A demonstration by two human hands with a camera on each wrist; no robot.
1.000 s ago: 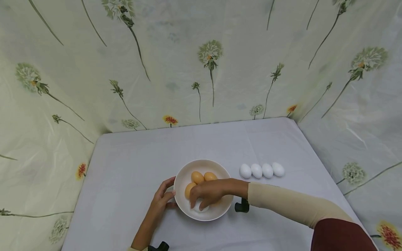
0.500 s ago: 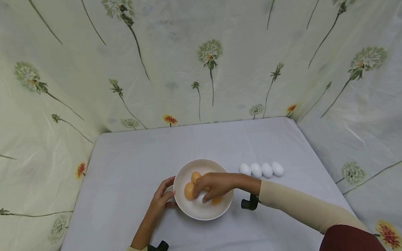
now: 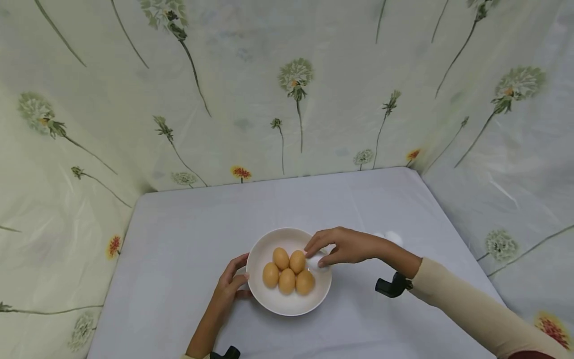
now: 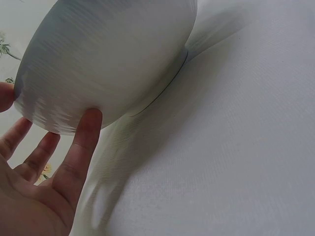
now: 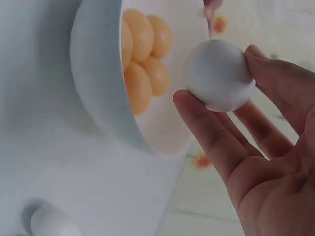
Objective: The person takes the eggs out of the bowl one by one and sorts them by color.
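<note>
A white bowl stands on the table, with several brown eggs grouped inside it. My left hand holds the bowl at its left side. In the left wrist view, the fingers lie against the bowl's outer wall and the thumb is up near the rim. Over the bowl's right rim, my right hand pinches a white egg between thumb and fingers. That egg is raised above the bowl's floor, apart from the brown ones.
White eggs rest on the white-covered table to the right of the bowl, partly hidden behind my right hand and wrist. One white egg shows low in the right wrist view. Flower-patterned sheeting surrounds the table's back and sides.
My right hand has lifted a white egg from among the brown eggs and carried it up and right to the bowl's rim. The left hand keeps its place on the bowl.
</note>
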